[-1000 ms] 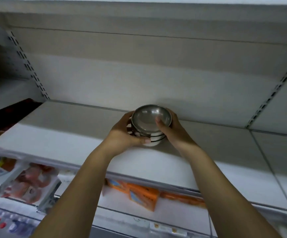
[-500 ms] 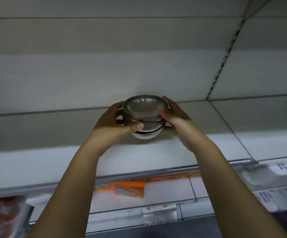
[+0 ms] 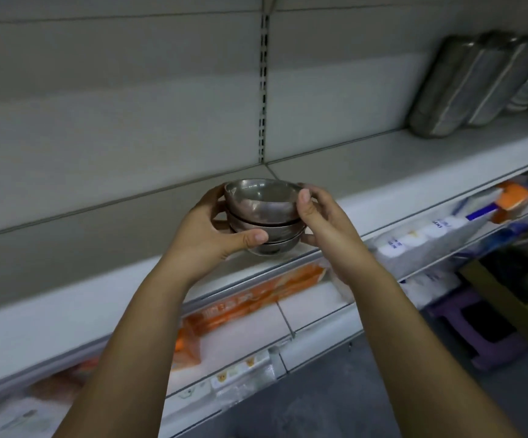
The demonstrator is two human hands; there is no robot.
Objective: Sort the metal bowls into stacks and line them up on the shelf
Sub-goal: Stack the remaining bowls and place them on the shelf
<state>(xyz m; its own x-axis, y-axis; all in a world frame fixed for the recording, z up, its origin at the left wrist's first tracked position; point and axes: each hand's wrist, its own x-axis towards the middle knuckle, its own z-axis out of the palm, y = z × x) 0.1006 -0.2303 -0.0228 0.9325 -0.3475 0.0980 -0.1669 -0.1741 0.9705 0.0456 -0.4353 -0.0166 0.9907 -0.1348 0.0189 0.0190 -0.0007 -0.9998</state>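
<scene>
The fingers [image 3: 240, 238] of the left hand [image 3: 212, 229] are curled round the left side of the bowls [image 3: 262, 210]. Its thumb lies across the front of the lower bowls and the rest reach round behind. The right hand [image 3: 322, 222] grips the opposite side, with its thumb standing against the top bowl's rim and its other fingers wrapped under and behind. Both hands are closed on the stack, which sits directly between them.

There are three bowls of dull grey metal, nested one in another, mouths up and upright. Just beneath the fingers runs the front edge of the shelf [image 3: 366, 181]. The bottom bowl is at that edge, and it cannot be told whether it touches the shelf or hangs just above it.

Behind the fingers rises the pale back wall, with a slotted upright [image 3: 264, 90] almost straight beyond the stack. Well off to the right of the right hand, at the back of the same shelf, metal trays [image 3: 477, 86] stand on edge and lean against the wall.

Below the hands, on the next shelf down, an orange box [image 3: 250, 301] lies lengthwise. To the right of the right wrist sit white packets [image 3: 414, 235] with small labels. Further right and lower, a purple stool [image 3: 477, 327] stands on the grey floor [image 3: 335, 406].
</scene>
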